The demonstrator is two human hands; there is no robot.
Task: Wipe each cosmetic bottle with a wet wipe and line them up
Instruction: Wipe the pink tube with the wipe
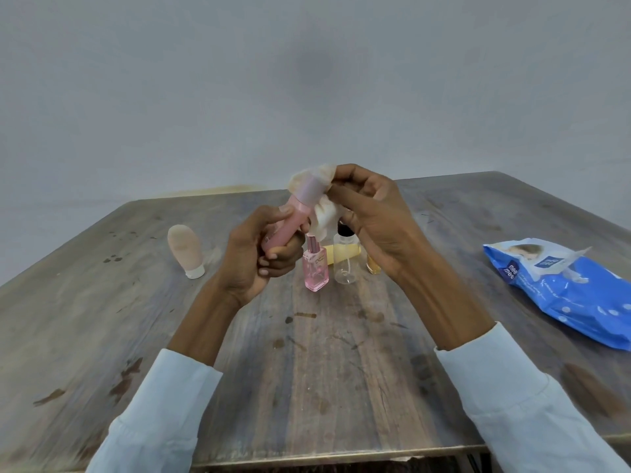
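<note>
My left hand [259, 254] grips the lower end of a pink cosmetic tube [293, 216], held tilted above the table. My right hand [375, 227] holds a white wet wipe [322, 216] wrapped around the tube's pale cap end. Below the hands stand a square pink perfume bottle [316, 268] and a clear dropper bottle [345, 264] with a black top. A yellow tube [345, 252] lies behind them, and a small amber bottle [373, 266] is partly hidden by my right wrist. A beige tube [186, 250] stands on its white cap at the left.
A blue pack of wet wipes [573, 288] lies at the right on the worn wooden table [324, 370]. The table's front edge runs near my sleeves. A plain grey wall rises behind the table.
</note>
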